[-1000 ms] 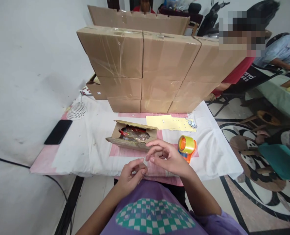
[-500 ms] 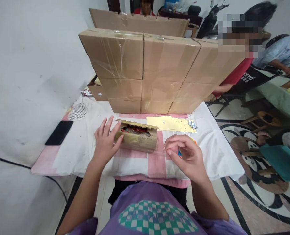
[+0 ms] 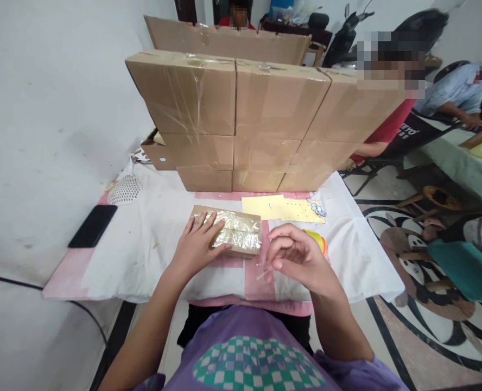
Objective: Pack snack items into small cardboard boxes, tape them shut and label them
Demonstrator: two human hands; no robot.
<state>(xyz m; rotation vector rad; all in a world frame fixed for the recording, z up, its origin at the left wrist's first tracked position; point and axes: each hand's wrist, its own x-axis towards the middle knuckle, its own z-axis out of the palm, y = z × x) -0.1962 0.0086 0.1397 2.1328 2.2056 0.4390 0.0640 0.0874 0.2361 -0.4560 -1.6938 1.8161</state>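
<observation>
A small cardboard box [image 3: 241,239] lies on the table in front of me, its top covered with shiny clear tape. My left hand [image 3: 202,233] rests flat on the left part of that box, fingers spread. To the right of the box, my right hand [image 3: 292,258] is closed in a pinch. A thin see-through strip, which looks like clear tape [image 3: 263,274], hangs from its fingertips. Partly hidden behind the right hand is a round yellow and orange thing [image 3: 320,240].
A wall of stacked cardboard boxes [image 3: 269,103] stands along the table's back. Yellow paper sheets [image 3: 281,208] lie before it. At left are a black phone [image 3: 92,226] and a white perforated cup-shaped thing [image 3: 125,190]. A person in a red sleeve [image 3: 393,127] is behind at right.
The gap in the box top, with red and dark contents showing, is now closed over. My left hand moved from the box's left end onto its top. The right hand stays near.
</observation>
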